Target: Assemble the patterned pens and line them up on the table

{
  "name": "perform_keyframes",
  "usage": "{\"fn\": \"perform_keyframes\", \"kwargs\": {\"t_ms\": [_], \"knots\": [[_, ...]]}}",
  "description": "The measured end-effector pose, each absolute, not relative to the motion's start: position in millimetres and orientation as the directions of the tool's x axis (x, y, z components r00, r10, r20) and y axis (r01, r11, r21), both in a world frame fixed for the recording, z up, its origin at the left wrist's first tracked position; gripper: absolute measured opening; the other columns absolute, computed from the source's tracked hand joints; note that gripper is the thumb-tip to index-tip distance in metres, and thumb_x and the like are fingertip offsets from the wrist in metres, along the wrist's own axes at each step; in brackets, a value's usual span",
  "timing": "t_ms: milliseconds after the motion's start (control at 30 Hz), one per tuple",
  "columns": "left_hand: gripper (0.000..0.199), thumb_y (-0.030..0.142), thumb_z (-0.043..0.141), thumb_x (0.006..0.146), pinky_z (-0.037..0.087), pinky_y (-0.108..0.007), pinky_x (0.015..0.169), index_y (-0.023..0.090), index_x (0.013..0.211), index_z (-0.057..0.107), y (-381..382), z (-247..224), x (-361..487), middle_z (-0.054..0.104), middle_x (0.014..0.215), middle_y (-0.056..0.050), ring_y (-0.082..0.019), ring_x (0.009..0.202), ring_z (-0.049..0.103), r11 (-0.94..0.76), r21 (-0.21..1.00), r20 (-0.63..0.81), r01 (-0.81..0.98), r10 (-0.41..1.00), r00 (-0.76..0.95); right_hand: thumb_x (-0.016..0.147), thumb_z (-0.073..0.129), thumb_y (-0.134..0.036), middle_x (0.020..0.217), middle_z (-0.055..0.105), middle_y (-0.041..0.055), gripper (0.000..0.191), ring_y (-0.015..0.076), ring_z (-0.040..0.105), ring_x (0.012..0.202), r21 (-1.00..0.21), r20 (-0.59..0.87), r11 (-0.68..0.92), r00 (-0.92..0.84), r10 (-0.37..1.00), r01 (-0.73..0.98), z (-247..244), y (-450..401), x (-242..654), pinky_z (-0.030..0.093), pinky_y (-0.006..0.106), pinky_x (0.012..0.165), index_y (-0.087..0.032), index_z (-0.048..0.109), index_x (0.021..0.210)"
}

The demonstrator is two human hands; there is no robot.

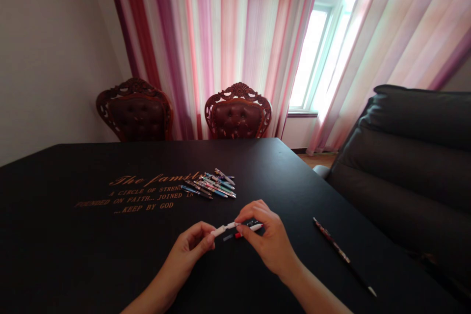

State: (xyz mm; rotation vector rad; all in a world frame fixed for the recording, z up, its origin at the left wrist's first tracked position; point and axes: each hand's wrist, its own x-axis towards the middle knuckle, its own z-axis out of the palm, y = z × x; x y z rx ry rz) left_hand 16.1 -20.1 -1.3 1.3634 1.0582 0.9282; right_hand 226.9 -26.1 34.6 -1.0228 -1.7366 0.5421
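My left hand pinches a white pen part between thumb and fingertips. Thumb and forefinger of my right hand close on a second white pen part, held in line with the first. A narrow darker section shows between the two parts; whether they are joined I cannot tell. Just behind and below the fingers, a red-and-white pen lies on the black table, partly covered by my right hand. Beside it is a small dark, see-through piece.
A pile of several pens lies beyond my hands, over the table's gold lettering. One long patterned pen rests alone at the right. Two carved chairs stand behind the far edge. A black leather seat is on the right.
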Motion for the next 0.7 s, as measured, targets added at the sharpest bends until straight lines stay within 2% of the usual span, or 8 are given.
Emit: {"fn": "perform_keyframes", "kwargs": {"t_ms": [200,433,533,633,700], "knots": [[0.032,0.051,0.067,0.077,0.035,-0.023,0.063,0.019,0.078,0.068,-18.2,-3.6,17.5,0.055,0.066,0.002,-0.016,0.067,0.047,-0.018,0.993,-0.02,0.12,0.951,0.307,0.082,0.068,-0.019,0.08,0.069,0.0013,0.007,0.0194,0.06,0.084,-0.752,0.528,0.551,-0.171,0.832,0.36,33.8,-26.8,226.0,0.047,0.034,0.079,-0.024,0.071,0.078],[0.028,0.046,0.066,0.079,0.035,-0.023,0.064,0.019,0.082,0.069,-19.3,-6.7,16.9,0.056,0.068,0.003,-0.015,0.068,0.048,-0.056,0.99,0.011,0.127,0.945,0.328,0.082,0.066,-0.012,0.083,0.071,0.0006,0.013,0.0183,0.062,0.085,-0.774,0.501,0.542,-0.206,0.841,0.327,31.9,-29.2,222.6,0.048,0.033,0.081,-0.024,0.071,0.079],[0.028,0.046,0.066,0.08,0.035,-0.023,0.064,0.019,0.082,0.069,-19.9,-6.3,17.3,0.056,0.069,0.002,-0.016,0.069,0.048,-0.059,0.99,0.013,0.127,0.942,0.334,0.08,0.065,-0.009,0.087,0.072,0.0005,0.017,0.0184,0.062,0.088,-0.784,0.483,0.535,-0.231,0.844,0.315,31.1,-30.4,221.4,0.048,0.032,0.082,-0.025,0.072,0.085],[0.026,0.045,0.066,0.081,0.036,-0.023,0.065,0.019,0.082,0.068,-18.4,-6.1,16.0,0.056,0.069,0.003,-0.015,0.069,0.048,-0.031,0.996,0.001,0.087,0.946,0.323,0.081,0.064,-0.011,0.093,0.071,0.0013,0.02,0.0196,0.061,0.093,-0.782,0.461,0.511,-0.221,0.86,0.357,32.5,-28.6,225.1,0.047,0.033,0.085,-0.025,0.07,0.094],[0.025,0.044,0.064,0.083,0.036,-0.023,0.067,0.019,0.085,0.068,-16.4,-7.1,13.9,0.056,0.07,0.003,-0.015,0.07,0.048,-0.012,0.999,0.002,0.032,0.957,0.289,0.081,0.063,-0.012,0.093,0.069,0.0017,0.018,0.0199,0.06,0.093,-0.764,0.453,0.489,-0.189,0.871,0.421,33.4,-23.8,232.6,0.045,0.035,0.086,-0.024,0.069,0.093]]}}
